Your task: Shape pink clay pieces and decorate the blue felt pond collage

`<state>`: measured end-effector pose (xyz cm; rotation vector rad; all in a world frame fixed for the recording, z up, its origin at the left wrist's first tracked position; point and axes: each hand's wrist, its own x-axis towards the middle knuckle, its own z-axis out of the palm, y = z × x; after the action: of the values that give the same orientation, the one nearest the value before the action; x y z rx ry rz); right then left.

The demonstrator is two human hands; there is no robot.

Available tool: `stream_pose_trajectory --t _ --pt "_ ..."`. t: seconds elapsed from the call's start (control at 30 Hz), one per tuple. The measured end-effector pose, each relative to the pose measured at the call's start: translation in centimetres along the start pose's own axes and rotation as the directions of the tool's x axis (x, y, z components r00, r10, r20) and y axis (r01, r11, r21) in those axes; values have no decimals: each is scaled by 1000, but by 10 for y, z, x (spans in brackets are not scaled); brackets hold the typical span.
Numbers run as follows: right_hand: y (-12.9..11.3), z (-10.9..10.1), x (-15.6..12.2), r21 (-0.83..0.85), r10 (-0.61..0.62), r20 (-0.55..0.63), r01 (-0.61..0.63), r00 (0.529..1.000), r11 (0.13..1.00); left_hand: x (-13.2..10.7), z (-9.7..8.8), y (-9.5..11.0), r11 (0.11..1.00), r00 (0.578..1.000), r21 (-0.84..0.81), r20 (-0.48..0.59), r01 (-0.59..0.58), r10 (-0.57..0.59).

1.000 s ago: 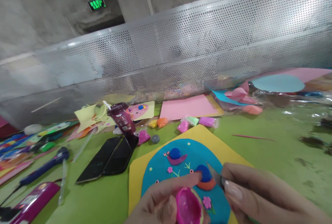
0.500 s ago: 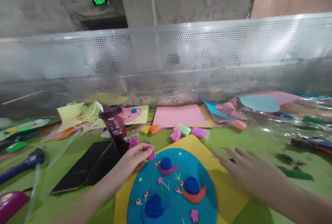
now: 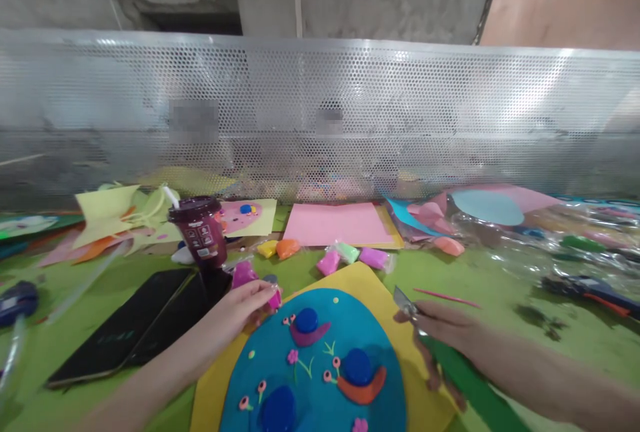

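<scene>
My left hand (image 3: 253, 300) pinches a small lump of magenta clay (image 3: 275, 300) at the upper left edge of a blue disc. My right hand (image 3: 445, 332) is closed around a green craft knife (image 3: 467, 379), its metal blade (image 3: 400, 299) pointing up and left over yellow paper. The blue disc (image 3: 320, 325) lies on the yellow paper (image 3: 425, 359) and bears clay snails with dark blue shells, pink flowers and green sprigs. Beside the right hand a thin pink stick (image 3: 447, 297) lies on the green table. The disc's lower edge is out of view.
A dark red cup (image 3: 203, 235) with a straw stands behind a black phone (image 3: 120, 325) on the left. Packets of coloured clay (image 3: 330, 262) and a pink sheet (image 3: 335, 224) lie beyond the disc. Pliers (image 3: 595, 289) rest at the right. A perforated metal screen (image 3: 320, 85) closes off the back.
My right hand, empty half a second ago, now holds the green craft knife that lay on the right of the table. The left hand keeps its magenta clay. The view has shifted slightly.
</scene>
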<state>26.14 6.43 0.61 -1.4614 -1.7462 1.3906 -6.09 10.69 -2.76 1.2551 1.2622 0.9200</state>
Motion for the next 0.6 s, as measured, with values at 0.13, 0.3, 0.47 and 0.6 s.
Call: stream_pose_trajectory --t 0.13,0.3,0.47,0.6 --pt "-8 6 31 395 128 -72 -89 989 914 2 -1 -4 1000 1000 10 31 -4 4" --pt "-4 -46 53 549 127 -328 79 936 832 3 -1 -6 998 999 55 43 -7 5" --pt "-5 -59 40 577 23 -226 115 974 809 2 -1 -5 994 999 105 47 -28 23" --pt "2 -38 33 500 41 15 -43 999 865 2 -4 -5 989 998 143 66 -26 16"
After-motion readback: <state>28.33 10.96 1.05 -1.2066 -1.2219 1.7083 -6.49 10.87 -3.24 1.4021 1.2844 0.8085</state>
